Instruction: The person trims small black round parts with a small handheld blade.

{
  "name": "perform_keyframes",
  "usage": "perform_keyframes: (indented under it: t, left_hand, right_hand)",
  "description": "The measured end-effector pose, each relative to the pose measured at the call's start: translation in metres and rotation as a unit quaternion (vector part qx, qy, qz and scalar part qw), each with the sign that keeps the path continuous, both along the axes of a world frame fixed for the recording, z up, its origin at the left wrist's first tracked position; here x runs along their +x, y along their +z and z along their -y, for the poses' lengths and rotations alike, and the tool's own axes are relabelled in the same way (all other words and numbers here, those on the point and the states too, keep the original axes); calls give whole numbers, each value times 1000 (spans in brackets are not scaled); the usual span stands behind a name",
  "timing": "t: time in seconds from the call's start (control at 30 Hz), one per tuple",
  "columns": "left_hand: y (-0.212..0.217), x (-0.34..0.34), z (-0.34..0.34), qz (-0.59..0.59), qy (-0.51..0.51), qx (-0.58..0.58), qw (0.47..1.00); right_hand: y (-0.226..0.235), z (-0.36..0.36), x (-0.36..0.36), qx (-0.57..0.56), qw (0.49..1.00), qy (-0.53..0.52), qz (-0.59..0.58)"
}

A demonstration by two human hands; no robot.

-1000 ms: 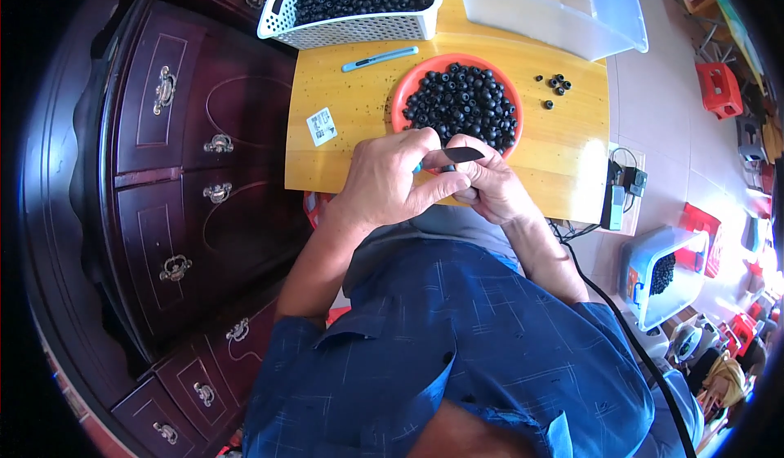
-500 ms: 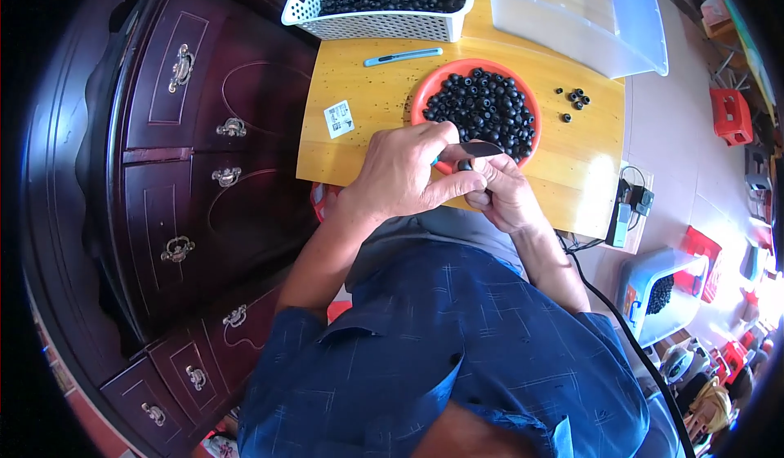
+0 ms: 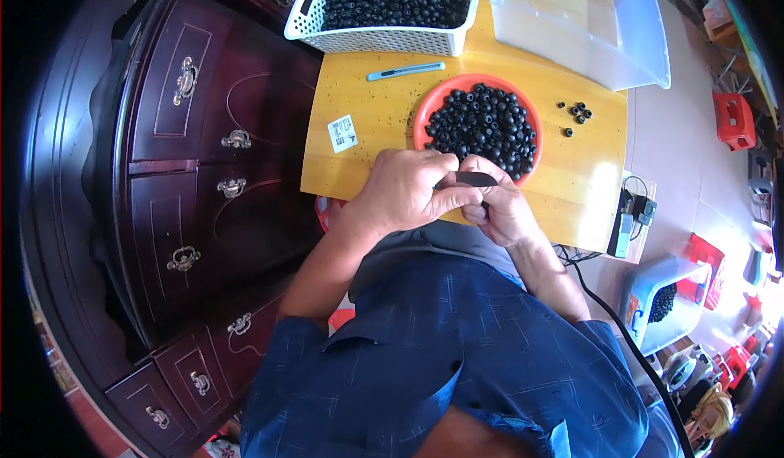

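Okay, left hand (image 3: 406,187) is clamped on a flat, dark, pointed blade (image 3: 475,180) running crosswise, tip over right hand (image 3: 508,211) (can't tell its grip), near the round red-orange plastic bowl (image 3: 421,120).

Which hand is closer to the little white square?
Left. In the picture, the left hand is below and right of the white square; the right hand is farther right.
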State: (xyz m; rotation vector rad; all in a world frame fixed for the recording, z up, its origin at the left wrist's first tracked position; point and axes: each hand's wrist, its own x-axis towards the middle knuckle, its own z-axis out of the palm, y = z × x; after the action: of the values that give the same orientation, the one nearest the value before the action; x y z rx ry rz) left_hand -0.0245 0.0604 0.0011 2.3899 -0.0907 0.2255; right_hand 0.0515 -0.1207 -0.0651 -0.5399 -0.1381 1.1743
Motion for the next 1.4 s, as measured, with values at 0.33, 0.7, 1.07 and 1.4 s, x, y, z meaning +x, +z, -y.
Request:
perform_keyframes:
  t: [0.33, 0.7, 1.07, 1.4]
  left_hand:
    - [7, 10, 3, 33, 20, -55, 998]
    - [53, 65, -48, 117, 148, 12, 982]
    - [20, 25, 4, 7, 41, -67, 997]
    - [-13, 5, 27, 2, 60, -12, 998]
  right_hand:
    - [-9, -6, 2, -7, 999, -6, -50]
    - [1, -5, 11, -45, 995, -20, -92]
    - [-2, -9, 23, 85, 976, -88, -178]
    - [6, -17, 13, 70, 978, -86, -174]
